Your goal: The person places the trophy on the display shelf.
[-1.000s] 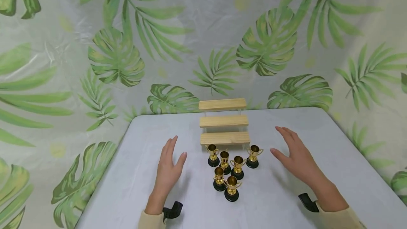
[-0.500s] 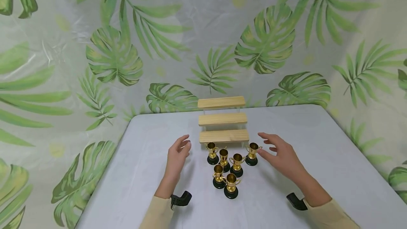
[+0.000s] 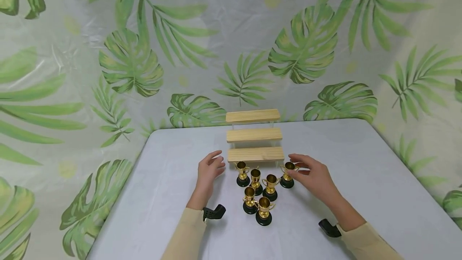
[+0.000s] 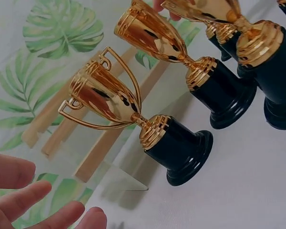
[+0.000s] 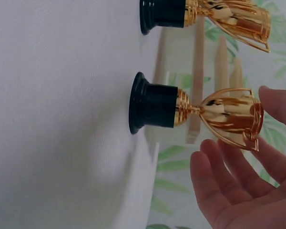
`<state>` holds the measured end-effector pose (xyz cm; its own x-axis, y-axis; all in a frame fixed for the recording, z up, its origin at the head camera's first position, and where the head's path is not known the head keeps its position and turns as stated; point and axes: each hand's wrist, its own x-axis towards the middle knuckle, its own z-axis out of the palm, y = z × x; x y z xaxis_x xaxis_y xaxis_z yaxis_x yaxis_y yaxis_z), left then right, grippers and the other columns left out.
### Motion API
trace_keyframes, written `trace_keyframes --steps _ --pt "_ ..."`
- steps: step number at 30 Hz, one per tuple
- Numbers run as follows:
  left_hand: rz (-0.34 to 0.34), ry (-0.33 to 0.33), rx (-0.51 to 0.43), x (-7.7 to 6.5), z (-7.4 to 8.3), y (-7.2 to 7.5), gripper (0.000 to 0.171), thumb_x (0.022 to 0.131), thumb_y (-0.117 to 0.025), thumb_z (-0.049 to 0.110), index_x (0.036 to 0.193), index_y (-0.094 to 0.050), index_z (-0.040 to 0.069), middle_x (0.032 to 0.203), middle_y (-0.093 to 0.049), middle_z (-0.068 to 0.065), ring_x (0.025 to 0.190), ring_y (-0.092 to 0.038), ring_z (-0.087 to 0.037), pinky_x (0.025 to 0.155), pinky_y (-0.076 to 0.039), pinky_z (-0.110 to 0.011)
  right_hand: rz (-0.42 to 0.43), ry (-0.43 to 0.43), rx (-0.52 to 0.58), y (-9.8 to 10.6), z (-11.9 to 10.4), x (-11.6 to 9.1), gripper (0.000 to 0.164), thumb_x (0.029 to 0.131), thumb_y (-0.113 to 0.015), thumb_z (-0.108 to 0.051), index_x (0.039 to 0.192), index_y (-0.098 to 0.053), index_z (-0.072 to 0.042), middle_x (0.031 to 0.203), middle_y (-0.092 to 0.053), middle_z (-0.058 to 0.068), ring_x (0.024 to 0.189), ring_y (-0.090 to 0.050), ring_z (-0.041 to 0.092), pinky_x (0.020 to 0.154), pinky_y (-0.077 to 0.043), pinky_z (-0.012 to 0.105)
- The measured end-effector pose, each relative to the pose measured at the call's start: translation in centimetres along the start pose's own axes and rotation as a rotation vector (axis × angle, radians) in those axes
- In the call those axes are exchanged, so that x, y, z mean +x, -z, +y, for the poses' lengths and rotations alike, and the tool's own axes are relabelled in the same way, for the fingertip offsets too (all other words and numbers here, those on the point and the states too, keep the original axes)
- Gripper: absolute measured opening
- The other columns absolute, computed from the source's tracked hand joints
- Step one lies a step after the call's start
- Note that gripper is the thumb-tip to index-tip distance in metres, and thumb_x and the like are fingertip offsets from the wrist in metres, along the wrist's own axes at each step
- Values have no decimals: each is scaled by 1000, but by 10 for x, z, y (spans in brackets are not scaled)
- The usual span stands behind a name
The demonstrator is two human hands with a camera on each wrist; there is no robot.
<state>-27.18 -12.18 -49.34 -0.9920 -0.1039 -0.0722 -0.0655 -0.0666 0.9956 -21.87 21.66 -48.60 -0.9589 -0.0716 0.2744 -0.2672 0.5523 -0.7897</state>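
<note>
Several small gold trophy cups with black bases stand upright on the table. My right hand [image 3: 315, 177] is at the rearmost right trophy [image 5: 229, 114]; thumb and fingers lie on either side of its cup, close to the rim and one handle. No firm pinch shows, and the base stays on the cloth. My left hand [image 3: 209, 171] hovers left of the group with loosely bent fingers, holding nothing. Nearest to it is the left rear trophy [image 4: 109, 100]. Other trophies, such as the front one [image 3: 264, 210], stand close together between the hands.
Behind the trophies stands a three-step rack with pale wooden shelves [image 3: 255, 154] on clear supports. White cloth covers the table [image 3: 151, 212]. A leaf-printed curtain [image 3: 202, 31] hangs behind it.
My right hand has moved left to the rear right trophy, its fingers coming around the cup. My left hand has moved right, toward the group, its fingers bending. The trophies stay in place.
</note>
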Motion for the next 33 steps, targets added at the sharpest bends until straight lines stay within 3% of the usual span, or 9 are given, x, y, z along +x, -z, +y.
trace_keyframes --steps 8,16,29,33 --pt "-42 47 -115 15 -9 -8 37 97 -66 10 133 -62 0 111 -66 -23 104 -67 -42 89 -56 -48 3 -66 19 -5 2 1 53 87 -80 -41 132 -65 -18 128 -66 3 114 -64 22 87 -58 35" --pt "-53 48 -123 23 -12 -15 35 91 -71 5 126 -68 1 104 -68 -16 86 -71 -24 86 -58 -44 15 -111 27 -8 3 1 52 84 -80 -47 126 -70 -17 119 -69 5 105 -68 26 80 -59 39" --pt "-27 63 -133 31 -12 -18 32 85 -71 -7 116 -72 -1 97 -69 -14 73 -69 -19 74 -61 -36 56 -63 75 -12 6 1 46 83 -83 -38 120 -74 -12 109 -72 4 98 -70 22 78 -58 24" --pt "-36 72 -122 34 -12 -16 31 84 -72 -7 115 -73 0 97 -70 -16 74 -70 -20 74 -61 -36 73 -49 71 -13 8 1 42 82 -84 -37 117 -75 -15 106 -73 2 94 -70 20 75 -57 22"
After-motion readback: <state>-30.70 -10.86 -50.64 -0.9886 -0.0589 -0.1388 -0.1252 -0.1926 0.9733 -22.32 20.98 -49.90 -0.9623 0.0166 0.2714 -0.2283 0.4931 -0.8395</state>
